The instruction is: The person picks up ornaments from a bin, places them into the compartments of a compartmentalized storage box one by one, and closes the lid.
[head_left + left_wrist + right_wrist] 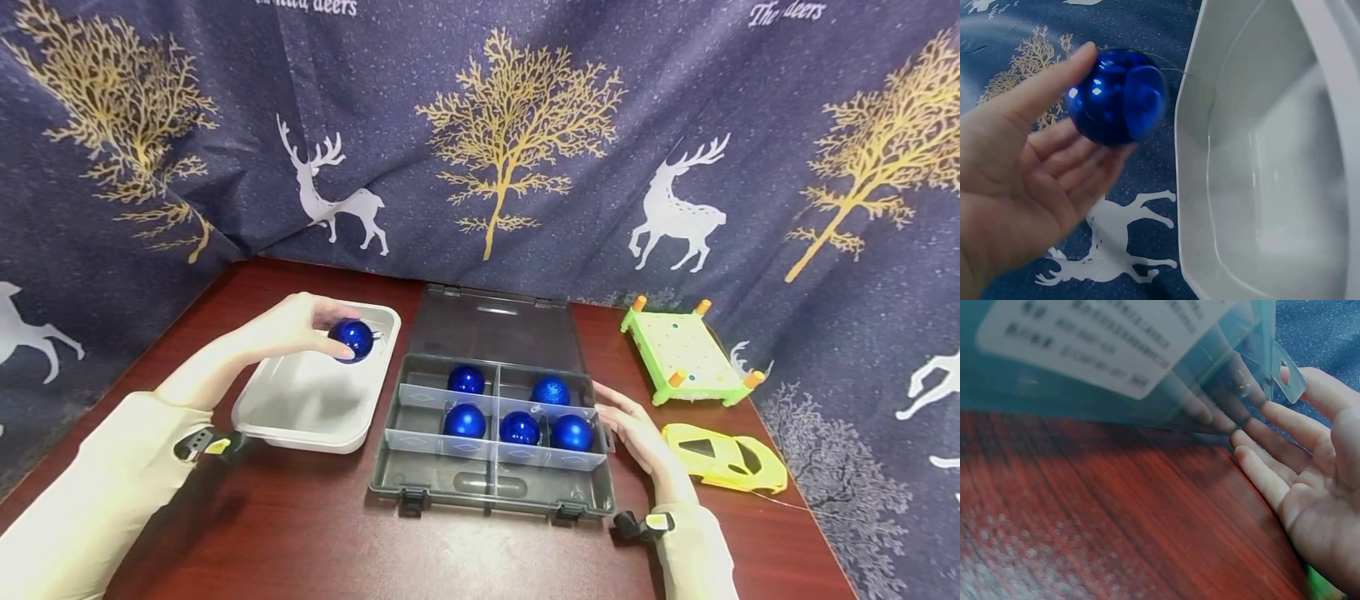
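My left hand (303, 325) pinches a shiny blue Christmas bauble (351, 340) between thumb and fingers, above the far part of a white plastic tub (300, 435). In the left wrist view the bauble (1113, 97) appears beside the tub wall (1191, 169). A grey see-through divided box (435, 479) lies with its lid (495, 329) folded back. Several blue baubles, such as a matte one (464, 421) and a glittery one (551, 391), sit in its back and middle rows. The fingertips of my right hand (637, 437) touch the box's right side, fingers fairly straight.
To the right of the box stand a green toy bed frame (686, 354) with orange legs, turned legs up, and a yellow toy car body (723, 458). A dark cloth (420, 133) with deer and trees hangs behind the reddish wooden table (315, 525).
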The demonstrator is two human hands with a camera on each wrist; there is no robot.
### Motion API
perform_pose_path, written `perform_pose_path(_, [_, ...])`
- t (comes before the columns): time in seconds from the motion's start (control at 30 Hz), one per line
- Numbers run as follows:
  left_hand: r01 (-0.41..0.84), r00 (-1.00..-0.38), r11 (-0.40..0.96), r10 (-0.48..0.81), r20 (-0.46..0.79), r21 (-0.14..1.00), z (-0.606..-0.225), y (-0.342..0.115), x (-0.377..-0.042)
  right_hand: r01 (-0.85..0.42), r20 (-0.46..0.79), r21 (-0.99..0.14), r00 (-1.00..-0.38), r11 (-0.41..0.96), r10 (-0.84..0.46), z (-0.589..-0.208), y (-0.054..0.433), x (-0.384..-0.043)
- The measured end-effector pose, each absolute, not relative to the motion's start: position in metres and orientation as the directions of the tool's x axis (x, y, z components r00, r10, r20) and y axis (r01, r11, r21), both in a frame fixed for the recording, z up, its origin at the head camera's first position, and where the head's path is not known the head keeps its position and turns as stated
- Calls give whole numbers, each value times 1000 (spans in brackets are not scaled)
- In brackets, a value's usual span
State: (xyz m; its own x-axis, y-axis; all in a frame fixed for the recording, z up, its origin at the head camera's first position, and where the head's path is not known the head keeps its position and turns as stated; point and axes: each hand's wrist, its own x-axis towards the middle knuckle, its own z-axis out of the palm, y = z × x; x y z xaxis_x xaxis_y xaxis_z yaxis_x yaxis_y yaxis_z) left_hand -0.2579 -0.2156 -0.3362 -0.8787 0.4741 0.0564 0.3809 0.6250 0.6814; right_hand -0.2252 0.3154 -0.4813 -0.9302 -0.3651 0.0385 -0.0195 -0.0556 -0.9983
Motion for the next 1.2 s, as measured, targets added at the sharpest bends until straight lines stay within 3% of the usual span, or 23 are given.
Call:
perform_pose_path(0.27, [457,-836,521,528,147,721,-340,-200,-258,-26,53,-997,-924,-75,-379,-482,317,-225])
perform_pose_path(0.5, [490,-840,532,500,211,690,-342,-187,-251,-21,43,-998,-926,-64,-376,-480,316,-225])
perform_pose_path(0.7, [531,-789,396,552,268,749,-348,-176,-247,-22,42,-998,-929,-58,-369,-480,316,-225])
perform_pose_path(0.97, [488,-823,488,534,195,723,-352,-166,-238,-28,45,-998,-927,-50,-371,-480,315,-225])
perform_pose_path(1.2, [495,-803,500,577,153,711,-356,-160,-235,-24,35,-999,-930,-35,-367,-480,315,-225])
